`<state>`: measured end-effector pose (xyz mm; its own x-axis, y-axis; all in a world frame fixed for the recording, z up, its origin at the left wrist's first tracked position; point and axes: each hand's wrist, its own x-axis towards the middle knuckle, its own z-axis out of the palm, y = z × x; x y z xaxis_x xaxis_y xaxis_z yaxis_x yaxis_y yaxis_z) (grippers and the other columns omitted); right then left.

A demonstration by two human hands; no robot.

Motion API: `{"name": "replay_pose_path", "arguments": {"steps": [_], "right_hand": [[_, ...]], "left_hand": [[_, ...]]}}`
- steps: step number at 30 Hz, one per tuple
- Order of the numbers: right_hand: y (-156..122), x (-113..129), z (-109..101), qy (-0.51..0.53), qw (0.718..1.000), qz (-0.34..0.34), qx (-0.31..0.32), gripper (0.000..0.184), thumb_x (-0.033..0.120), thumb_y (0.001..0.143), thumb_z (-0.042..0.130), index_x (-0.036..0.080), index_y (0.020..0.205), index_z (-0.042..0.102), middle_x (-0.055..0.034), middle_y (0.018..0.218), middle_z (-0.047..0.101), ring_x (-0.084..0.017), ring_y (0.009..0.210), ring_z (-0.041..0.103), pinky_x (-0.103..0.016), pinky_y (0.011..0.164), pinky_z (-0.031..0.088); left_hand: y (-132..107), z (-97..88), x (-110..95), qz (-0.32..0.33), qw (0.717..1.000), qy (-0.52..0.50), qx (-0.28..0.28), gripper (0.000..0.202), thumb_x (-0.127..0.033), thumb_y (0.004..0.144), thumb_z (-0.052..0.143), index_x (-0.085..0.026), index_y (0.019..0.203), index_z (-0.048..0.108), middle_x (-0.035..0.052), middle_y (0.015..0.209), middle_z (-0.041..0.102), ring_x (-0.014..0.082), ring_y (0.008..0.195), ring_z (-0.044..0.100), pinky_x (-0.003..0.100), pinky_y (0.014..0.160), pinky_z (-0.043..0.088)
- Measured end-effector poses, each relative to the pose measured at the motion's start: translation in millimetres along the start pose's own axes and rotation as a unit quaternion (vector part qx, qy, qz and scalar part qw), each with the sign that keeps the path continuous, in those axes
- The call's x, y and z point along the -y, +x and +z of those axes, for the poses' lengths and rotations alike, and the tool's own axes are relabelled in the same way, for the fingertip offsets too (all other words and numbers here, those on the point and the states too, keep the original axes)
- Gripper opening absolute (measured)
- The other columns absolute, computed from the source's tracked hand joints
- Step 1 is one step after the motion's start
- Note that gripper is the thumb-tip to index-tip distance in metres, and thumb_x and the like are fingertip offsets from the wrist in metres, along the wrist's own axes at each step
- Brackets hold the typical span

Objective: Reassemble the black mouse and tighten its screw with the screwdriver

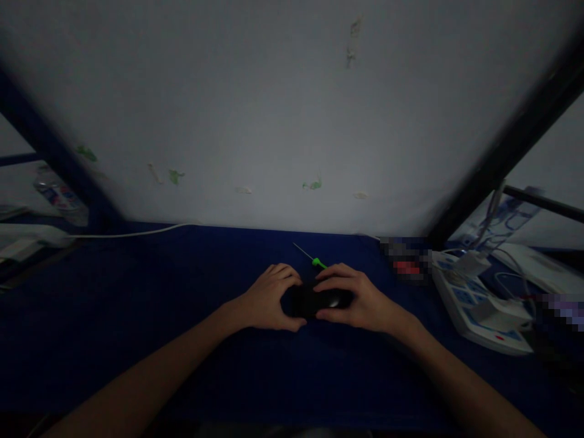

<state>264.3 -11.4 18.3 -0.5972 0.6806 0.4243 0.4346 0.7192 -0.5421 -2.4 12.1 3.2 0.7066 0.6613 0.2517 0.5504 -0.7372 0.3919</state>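
Observation:
A black rounded object that looks like a computer mouse [314, 300] lies on its side of the blue tabletop between my hands. My right hand [353, 295] wraps its right end, thumb on the near edge and fingers over the far edge. Around the left end curves my left hand [271, 298], fingertips at the far edge and thumb at the near one. Just beyond the mouse is a screwdriver [316, 262] with a thin metal shaft and green handle; the handle's end is hidden behind my right hand.
A white and blue power strip [465, 304] with plugs and cables stands at the right. A blurred red and dark item [407, 266] sits near the wall [274, 109]. At the far left are a plastic bottle [61, 193] and a white cable [137, 233]. Dark posts flank the table [137, 292].

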Motion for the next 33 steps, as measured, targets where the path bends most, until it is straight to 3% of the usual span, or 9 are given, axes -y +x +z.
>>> {"name": "replay_pose_path", "arguments": {"steps": [8,21,33], "right_hand": [[1.8,4.0,6.9,-0.014,1.0,0.006,0.013,0.04,0.038,0.08,0.091,0.025,0.116,0.081,-0.0107,0.125,0.073,-0.027,0.114,0.07,-0.047,0.101,0.057],[-0.2,1.0,7.8,0.02,0.996,0.083,0.037,0.04,0.044,0.076,0.093,0.025,0.109,0.082,-0.0115,0.125,0.072,-0.028,0.113,0.072,-0.047,0.101,0.057],[-0.8,3.3,9.1,-0.003,0.998,0.058,0.024,0.04,0.047,0.078,0.091,0.025,0.11,0.082,-0.0112,0.123,0.076,-0.028,0.109,0.075,-0.044,0.097,0.06]], "left_hand": [[-1.1,4.8,1.0,-0.004,1.0,-0.002,-0.009,0.059,-0.045,0.06,0.093,-0.022,0.107,0.065,0.0057,0.115,0.067,0.0317,0.114,0.059,0.048,0.1,0.044],[-0.7,6.0,1.1,-0.004,0.999,-0.03,-0.01,0.056,-0.043,0.061,0.093,-0.022,0.108,0.07,0.0059,0.115,0.067,0.0311,0.113,0.059,0.047,0.101,0.047],[0.0,7.7,6.1,-0.025,0.998,-0.063,-0.014,0.058,-0.041,0.057,0.095,-0.024,0.107,0.072,0.0059,0.114,0.068,0.0309,0.109,0.061,0.048,0.1,0.05]]}}
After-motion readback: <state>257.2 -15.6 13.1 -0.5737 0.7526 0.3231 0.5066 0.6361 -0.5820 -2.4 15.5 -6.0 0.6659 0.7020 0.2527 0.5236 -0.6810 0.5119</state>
